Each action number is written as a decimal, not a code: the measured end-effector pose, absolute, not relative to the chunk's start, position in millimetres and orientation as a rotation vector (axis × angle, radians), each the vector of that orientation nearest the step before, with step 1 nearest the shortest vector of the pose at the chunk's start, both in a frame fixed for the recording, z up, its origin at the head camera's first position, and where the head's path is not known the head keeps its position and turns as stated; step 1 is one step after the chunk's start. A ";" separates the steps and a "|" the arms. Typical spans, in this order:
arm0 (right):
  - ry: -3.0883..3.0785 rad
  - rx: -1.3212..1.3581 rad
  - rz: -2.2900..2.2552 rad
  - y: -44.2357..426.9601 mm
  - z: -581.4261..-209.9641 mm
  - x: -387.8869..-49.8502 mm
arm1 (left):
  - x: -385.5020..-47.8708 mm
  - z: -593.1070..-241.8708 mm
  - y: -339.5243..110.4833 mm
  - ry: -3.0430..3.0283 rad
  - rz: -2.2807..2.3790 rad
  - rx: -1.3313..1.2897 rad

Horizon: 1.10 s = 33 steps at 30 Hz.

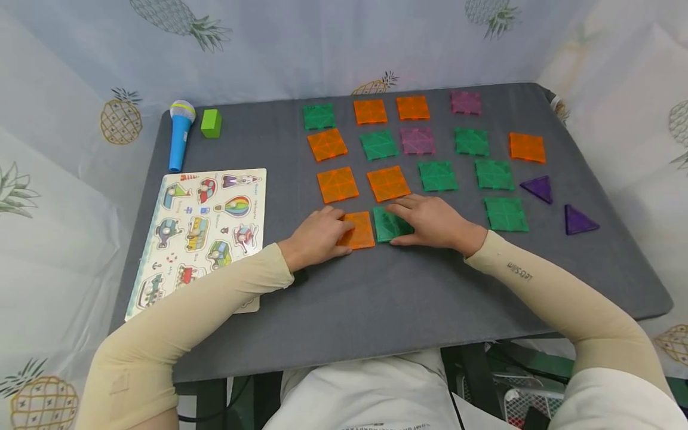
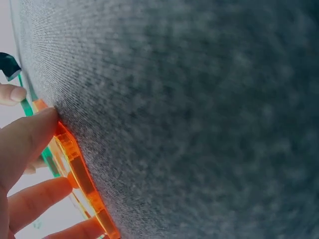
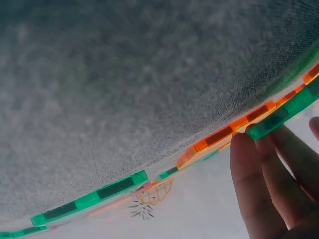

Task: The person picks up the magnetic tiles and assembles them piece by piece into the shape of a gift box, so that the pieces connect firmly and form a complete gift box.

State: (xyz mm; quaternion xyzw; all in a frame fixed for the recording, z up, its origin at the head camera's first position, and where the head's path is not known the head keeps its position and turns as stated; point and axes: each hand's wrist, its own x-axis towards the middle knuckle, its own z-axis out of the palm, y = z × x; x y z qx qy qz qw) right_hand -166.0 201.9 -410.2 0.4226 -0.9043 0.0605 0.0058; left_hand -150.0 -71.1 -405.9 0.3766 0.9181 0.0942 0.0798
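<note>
A person seated at a grey table (image 1: 344,316) works two translucent squares at its near side: the left hand (image 1: 317,239) pinches an orange tile (image 1: 362,233) between thumb and fingers, while the right hand (image 1: 436,222) grips a green tile (image 1: 387,229) immediately beside it. From here, whether their edges touch cannot be told. Dark bars inside the rims suggest magnets, so a sudden pull could snap the pair together crooked or nip a fingertip. The green tile could tip if thumb and fingers press unevenly. Just beyond, an orange square (image 1: 389,183) sits close to the right fingertips, and a careless lift might knock it askew. Across the table's left side, a sleeve (image 1: 215,292) hangs over a picture puzzle board (image 1: 258,185), which a backward-drawn elbow could drag along.
</note>
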 end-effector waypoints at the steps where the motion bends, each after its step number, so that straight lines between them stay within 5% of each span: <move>1: -2.830 1.321 0.198 201.9 -410.0 -166.3 | -150.4 -405.4 -71.1 2.748 0.280 1.124; 19: -2.882 1.323 0.258 195.8 -412.3 -169.2 | -161.3 -397.4 -73.1 2.686 0.323 1.136; 33: -3.102 1.139 0.471 208.9 -408.2 -239.8 | -246.4 -397.3 -85.2 2.610 0.566 0.645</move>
